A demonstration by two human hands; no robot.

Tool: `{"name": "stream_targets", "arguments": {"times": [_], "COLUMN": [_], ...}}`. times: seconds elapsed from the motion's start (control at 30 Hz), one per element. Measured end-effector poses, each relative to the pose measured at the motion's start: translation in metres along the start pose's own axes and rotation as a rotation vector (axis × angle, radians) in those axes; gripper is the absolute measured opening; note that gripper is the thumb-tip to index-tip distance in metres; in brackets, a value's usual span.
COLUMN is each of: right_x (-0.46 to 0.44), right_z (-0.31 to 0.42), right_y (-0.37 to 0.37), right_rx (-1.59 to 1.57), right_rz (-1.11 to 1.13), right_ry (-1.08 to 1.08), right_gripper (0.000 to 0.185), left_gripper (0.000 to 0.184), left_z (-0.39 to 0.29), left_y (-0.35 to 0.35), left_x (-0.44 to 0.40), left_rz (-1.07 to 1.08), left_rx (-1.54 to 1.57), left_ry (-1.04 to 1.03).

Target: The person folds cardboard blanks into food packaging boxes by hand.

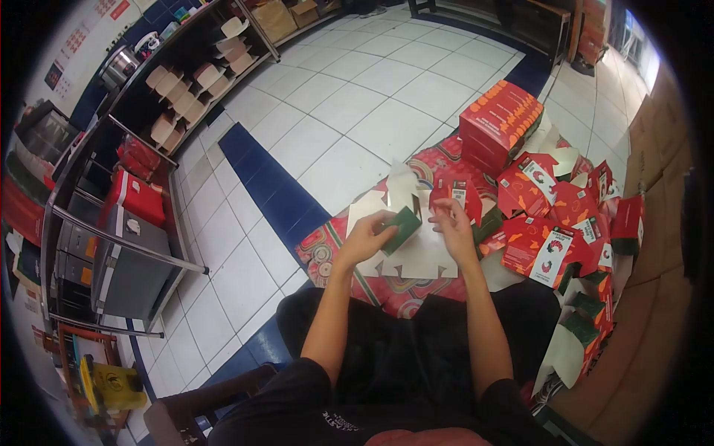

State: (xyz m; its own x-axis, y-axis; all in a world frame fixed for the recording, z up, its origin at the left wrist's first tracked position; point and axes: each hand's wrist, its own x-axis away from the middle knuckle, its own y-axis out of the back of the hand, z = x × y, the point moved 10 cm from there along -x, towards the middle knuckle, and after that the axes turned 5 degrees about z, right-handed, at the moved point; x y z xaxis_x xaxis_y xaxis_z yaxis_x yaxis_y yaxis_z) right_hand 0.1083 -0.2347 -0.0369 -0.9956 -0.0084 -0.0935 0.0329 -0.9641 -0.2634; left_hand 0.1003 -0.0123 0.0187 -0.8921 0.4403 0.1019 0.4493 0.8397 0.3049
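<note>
My left hand point(372, 236) is closed on a folding carton with a dark green panel point(402, 231) and pale inner flaps. The carton is tilted above a white sheet of card point(428, 258) with a notched near edge. To the right of the carton is my right hand point(453, 226), its fingers bent but apart, with nothing visible between them. Just beyond that hand, a red printed carton piece point(456, 195) lies on the patterned red cloth point(318, 256).
Many red and green cartons, mostly flattened, are heaped on the right point(541, 249). Behind them stands a red box point(500, 125). Large brown cardboard point(654, 260) borders the right side. On the left are a metal rack point(141, 241) and a grey case point(136, 264) on the tiled floor point(320, 119).
</note>
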Motion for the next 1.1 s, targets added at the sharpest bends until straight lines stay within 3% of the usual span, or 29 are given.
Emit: {"name": "stream_targets", "arguments": {"times": [0.07, 0.27, 0.5, 0.6, 0.67, 0.8, 0.9, 0.97, 1.1], "right_x": [0.006, 0.016, 0.021, 0.022, 0.023, 0.023, 0.022, 0.023, 0.022], "right_z": [0.012, 0.031, 0.024, 0.026, 0.033, 0.033, 0.030, 0.027, 0.017], "right_y": [-0.019, -0.039, -0.049, -0.047, -0.030, -0.031, -0.034, -0.038, -0.033], "right_rx": [0.295, 0.552, 0.658, 0.649, 0.654, 0.673, 0.627, 0.663, 0.630], "right_rz": [0.130, 0.218, 0.332, 0.245, -0.005, 0.039, 0.115, 0.173, 0.169], "right_ry": [0.102, 0.238, 0.142, 0.223, 0.230, 0.226, 0.199, 0.239, 0.123], "right_gripper": [0.036, 0.037, 0.040, 0.039, 0.036, 0.035, 0.032, 0.032, 0.032], "left_gripper": [0.035, 0.040, 0.030, 0.028, 0.028, 0.029, 0.043, 0.044, 0.043], "left_z": [0.019, 0.030, 0.038, 0.036, 0.045, 0.039, 0.038, 0.039, 0.048], "left_y": [-0.004, -0.014, -0.004, 0.000, 0.001, 0.000, 0.003, 0.000, -0.002], "left_x": [-0.005, -0.004, -0.008, -0.009, -0.011, -0.009, -0.006, -0.008, -0.009], "left_rz": [0.032, 0.104, -0.047, -0.060, -0.034, -0.037, -0.050, -0.028, -0.046], "left_rx": [-0.015, -0.090, -0.022, -0.097, -0.083, -0.082, 0.046, 0.090, 0.158], "left_ry": [0.007, 0.082, 0.051, -0.010, 0.004, -0.026, -0.060, -0.015, 0.026]}}
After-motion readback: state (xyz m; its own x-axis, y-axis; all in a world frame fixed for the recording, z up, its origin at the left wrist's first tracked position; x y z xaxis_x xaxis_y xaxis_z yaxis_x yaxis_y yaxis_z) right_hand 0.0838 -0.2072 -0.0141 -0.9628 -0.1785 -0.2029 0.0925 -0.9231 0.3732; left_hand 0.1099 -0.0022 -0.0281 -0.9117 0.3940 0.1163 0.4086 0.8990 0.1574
